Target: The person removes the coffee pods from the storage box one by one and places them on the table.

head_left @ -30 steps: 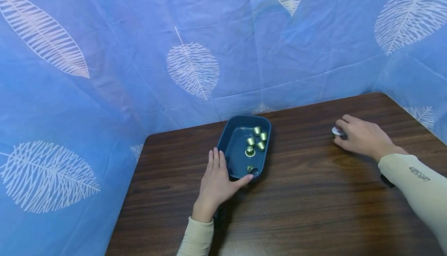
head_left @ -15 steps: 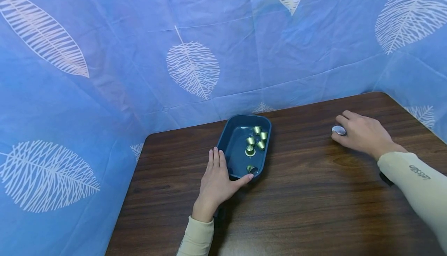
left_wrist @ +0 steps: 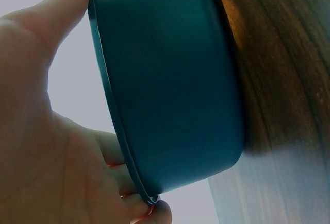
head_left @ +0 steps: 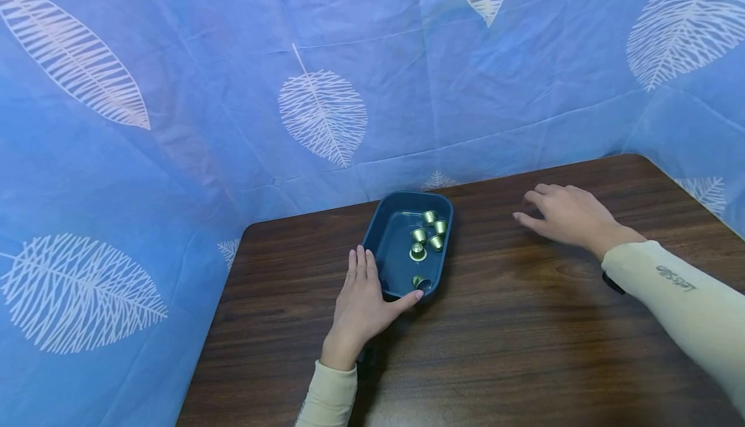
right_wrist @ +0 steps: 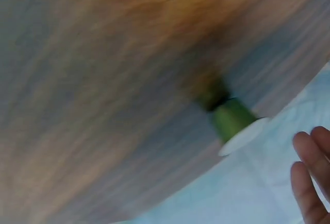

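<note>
A blue tray (head_left: pixel 378 220) holds several gold-green coffee capsules (head_left: pixel 436 242). My left hand (head_left: pixel 362 310) rests on its near left corner, thumb on the near rim and straight fingers along the left rim. The left wrist view shows that thumb and those fingertips touching the rim of the tray (left_wrist: pixel 170 80). My right hand (head_left: pixel 570 217) is over the right side of the table, thumb and fingers apart with nothing seen between them. In the right wrist view a green capsule (right_wrist: pixel 234 121) stands lid up, apart from my fingers (right_wrist: pixel 309 157). My hand hides it in the head view.
The dark wooden table (head_left: pixel 495 349) has rounded far corners. Blue cloth (head_left: pixel 396 90) with white leaf prints hangs behind it and along its sides. Motion blurs the tabletop in the right wrist view.
My right hand held a capsule by its edge at the right of the table; it has let go, spread its fingers and moved left. The left hand and tray stay where they were.
</note>
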A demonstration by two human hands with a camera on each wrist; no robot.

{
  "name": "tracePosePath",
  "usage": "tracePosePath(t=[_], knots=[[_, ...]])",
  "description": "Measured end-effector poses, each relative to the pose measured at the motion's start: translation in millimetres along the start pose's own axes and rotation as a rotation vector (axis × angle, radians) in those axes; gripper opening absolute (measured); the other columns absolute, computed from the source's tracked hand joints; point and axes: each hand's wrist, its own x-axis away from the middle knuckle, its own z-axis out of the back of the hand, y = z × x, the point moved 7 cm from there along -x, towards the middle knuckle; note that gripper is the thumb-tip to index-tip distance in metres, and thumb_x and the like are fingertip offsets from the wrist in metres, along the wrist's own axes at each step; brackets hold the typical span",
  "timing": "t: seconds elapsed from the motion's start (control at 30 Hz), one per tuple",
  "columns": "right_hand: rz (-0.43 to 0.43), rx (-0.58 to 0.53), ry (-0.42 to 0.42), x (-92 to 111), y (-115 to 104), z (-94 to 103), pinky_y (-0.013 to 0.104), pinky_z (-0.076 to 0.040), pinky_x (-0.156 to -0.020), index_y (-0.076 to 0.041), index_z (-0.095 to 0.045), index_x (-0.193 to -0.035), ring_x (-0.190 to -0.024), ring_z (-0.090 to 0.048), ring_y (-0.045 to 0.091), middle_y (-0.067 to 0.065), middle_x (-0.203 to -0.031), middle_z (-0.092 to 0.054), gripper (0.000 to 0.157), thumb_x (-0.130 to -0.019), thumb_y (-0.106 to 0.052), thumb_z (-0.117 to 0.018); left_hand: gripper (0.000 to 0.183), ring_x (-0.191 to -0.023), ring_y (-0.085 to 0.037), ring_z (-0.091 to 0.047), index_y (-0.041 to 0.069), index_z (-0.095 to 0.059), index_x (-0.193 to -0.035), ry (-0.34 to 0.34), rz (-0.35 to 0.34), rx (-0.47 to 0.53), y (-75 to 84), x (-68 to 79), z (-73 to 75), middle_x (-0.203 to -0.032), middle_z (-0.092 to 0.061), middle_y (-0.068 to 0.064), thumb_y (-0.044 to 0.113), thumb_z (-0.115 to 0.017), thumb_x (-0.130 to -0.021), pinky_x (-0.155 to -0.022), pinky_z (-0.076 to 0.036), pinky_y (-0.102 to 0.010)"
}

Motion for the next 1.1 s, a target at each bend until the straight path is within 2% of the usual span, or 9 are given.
tracePosePath(t=[0.07,0.17,0.4,0.5,0.77,1.1], knots=[[0.011,0.005,-0.027,-3.9,-8.6,1.0,0.067,-0.055,-0.098,0.005,-0.069,-0.134,-0.116,-0.070,0.052,0.034,-0.136,-0.067,0.058,-0.105,-0.044,-0.068,0.126,-0.169,-0.039,-0.011,-0.001,-0.024,-0.170,0.002,-0.002,0.002,0.3,0.1,0.3,-0.181,-0.012,-0.020,0.083,-0.068,-0.085,-0.132,-0.029,-0.058],[0.044,0.004,-0.029,-9.6,-24.0,5.1,0.066,-0.054,-0.100,0.004,-0.070,-0.134,-0.119,-0.069,0.051,0.033,-0.137,-0.067,0.058,-0.105,-0.047,-0.066,0.126,-0.169,-0.039,-0.010,-0.001,-0.025,-0.170,0.003,-0.001,0.005,0.1,0.2,0.7,-0.181,-0.012,-0.020,0.083,-0.068,-0.086,-0.132,-0.029,-0.058],[0.160,-0.001,0.036,-20.4,-62.9,13.6,0.057,-0.060,-0.090,-0.001,-0.073,-0.130,-0.102,-0.074,0.035,0.018,-0.119,-0.074,0.051,-0.103,-0.044,-0.071,0.126,-0.169,-0.040,-0.011,-0.001,-0.025,-0.169,0.005,-0.001,0.007,0.4,0.3,1.2,-0.180,-0.013,-0.021,0.083,-0.068,-0.086,-0.131,-0.030,-0.059],[0.194,-0.006,0.050,-23.7,-77.3,16.4,0.055,-0.061,-0.089,-0.001,-0.073,-0.129,-0.100,-0.075,0.033,0.017,-0.117,-0.075,0.049,-0.102,-0.042,-0.072,0.126,-0.169,-0.040,-0.012,-0.001,-0.025,-0.169,0.005,-0.004,0.008,0.8,0.5,1.2,-0.180,-0.013,-0.021,0.083,-0.068,-0.086,-0.131,-0.030,-0.059],[0.211,-0.020,0.025,-32.1,-101.8,15.2,0.058,-0.060,-0.098,-0.003,-0.073,-0.131,-0.112,-0.074,0.036,0.017,-0.124,-0.074,0.048,-0.101,-0.040,-0.075,0.125,-0.169,-0.041,-0.012,-0.001,-0.026,-0.169,0.004,-0.003,0.022,0.0,1.1,1.3,-0.180,-0.014,-0.021,0.082,-0.068,-0.086,-0.129,-0.032,-0.062],[0.285,-0.013,-0.007,-37.4,-134.9,13.8,0.054,-0.061,-0.098,-0.005,-0.073,-0.130,-0.113,-0.074,0.033,0.016,-0.126,-0.074,0.046,-0.098,-0.037,-0.079,0.125,-0.169,-0.041,-0.011,-0.002,-0.026,-0.169,0.003,-0.011,0.023,-0.2,0.3,0.8,-0.180,-0.014,-0.022,0.082,-0.069,-0.086,-0.130,-0.031,-0.060]])
